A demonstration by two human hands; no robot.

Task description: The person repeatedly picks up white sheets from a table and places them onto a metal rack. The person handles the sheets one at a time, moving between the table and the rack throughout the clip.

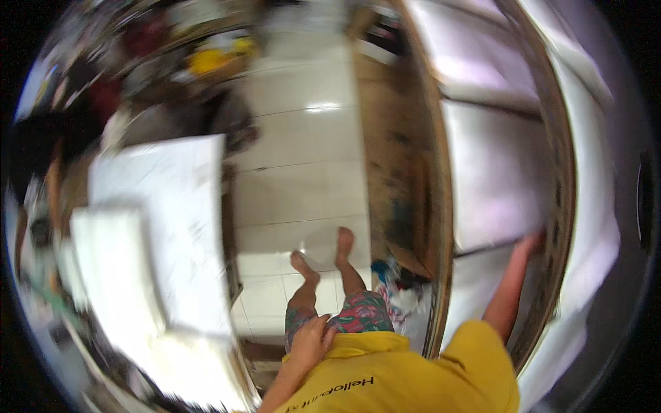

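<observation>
My left hand (311, 339) rests at the hem of my yellow shirt (413, 368), over my flowered shorts (365, 313). Its fingers lie loosely extended, and I see nothing in them. Out to the right, my right arm reaches across a wood-framed surface, and my right hand (530, 244) is at a pale white sheet (499, 186), near the dark wooden rail (561, 179). Motion blur smears its fingers, so whether they touch or grip the sheet is not clear.
On the left stands a table with a large white sheet (186, 179) and a thick white stack (113, 255). Blurred clutter, including a yellow object (210, 60), lies beyond it. Pale floor tiles (296, 144) run between table and frame. Crumpled scraps (406, 296) lie beside the frame.
</observation>
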